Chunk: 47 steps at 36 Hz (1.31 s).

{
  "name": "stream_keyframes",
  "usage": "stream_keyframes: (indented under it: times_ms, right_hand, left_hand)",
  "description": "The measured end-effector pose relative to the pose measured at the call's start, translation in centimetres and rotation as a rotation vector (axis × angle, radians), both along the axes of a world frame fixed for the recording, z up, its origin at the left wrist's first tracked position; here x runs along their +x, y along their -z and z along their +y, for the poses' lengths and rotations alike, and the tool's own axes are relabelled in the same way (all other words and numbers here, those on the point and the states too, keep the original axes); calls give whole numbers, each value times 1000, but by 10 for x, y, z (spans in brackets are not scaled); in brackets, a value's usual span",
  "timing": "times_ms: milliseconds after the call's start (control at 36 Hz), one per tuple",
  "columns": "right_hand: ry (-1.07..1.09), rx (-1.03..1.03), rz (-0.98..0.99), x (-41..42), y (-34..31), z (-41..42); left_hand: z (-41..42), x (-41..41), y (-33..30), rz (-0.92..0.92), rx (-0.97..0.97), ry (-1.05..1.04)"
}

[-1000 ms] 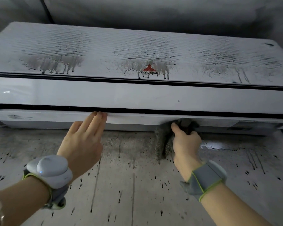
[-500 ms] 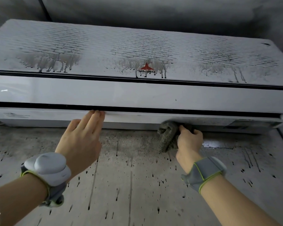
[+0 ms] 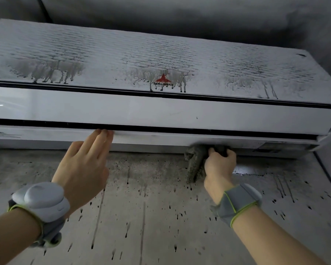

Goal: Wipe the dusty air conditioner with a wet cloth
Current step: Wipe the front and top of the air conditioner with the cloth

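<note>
- Dim, cool, even light; shadows soft.
- Faint glare streak on the glossy white plastic front band [image 3: 0,105], far left of the grip.
- Wide-angle bending at the edges; slight softness overall.

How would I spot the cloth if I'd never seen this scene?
Find the long white air conditioner on the wall. Under its bottom edge, right of centre, the right hand grips the cloth: a dark grey, crumpled rag, the only soft thing there.

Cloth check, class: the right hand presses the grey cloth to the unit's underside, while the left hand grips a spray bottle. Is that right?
Not quite. The head view shows the left hand holding nothing; its straight fingers touch the air conditioner flap. The right hand does press the cloth to the underside.
</note>
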State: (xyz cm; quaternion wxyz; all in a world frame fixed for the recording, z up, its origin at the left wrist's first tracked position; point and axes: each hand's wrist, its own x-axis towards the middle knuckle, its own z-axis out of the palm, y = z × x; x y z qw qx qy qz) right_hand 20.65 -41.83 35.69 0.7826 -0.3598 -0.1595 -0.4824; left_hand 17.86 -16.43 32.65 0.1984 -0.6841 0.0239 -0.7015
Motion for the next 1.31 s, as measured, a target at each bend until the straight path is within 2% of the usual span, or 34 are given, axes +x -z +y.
stream_keyframes:
  times_ms: [139, 222, 389, 528, 667, 833, 972, 1111, 1306]
  right_hand:
    - [88, 60, -89, -11, -8, 0]
    - [108, 75, -29, -9, -10, -4]
    - [-2, 84, 94, -8, -8, -20]
    - [-34, -30, -37, -21, -1, -6]
    - [13, 46, -69, -31, -10, 3]
    - [124, 77, -93, -21, -5, 5]
    - [91, 206, 37, -2, -8, -17]
    - [48, 149, 140, 8, -5, -48]
    - [-9, 71, -65, -8, 0, -37]
  left_hand:
    - [-3, 6, 4, 20, -38, 25]
    - [-3, 5, 5, 24, -48, 24]
    - [-4, 6, 4, 28, -55, 10]
    - [-9, 8, 6, 55, -78, 40]
    - [-18, 3, 11, 44, -104, 114]
    - [-47, -3, 14, 22, 43, 150]
    - [-79, -1, 11, 28, 147, 171]
    - [-105, 1, -6, -3, 235, 106]
    - [-134, 6, -20, -56, 259, 84]
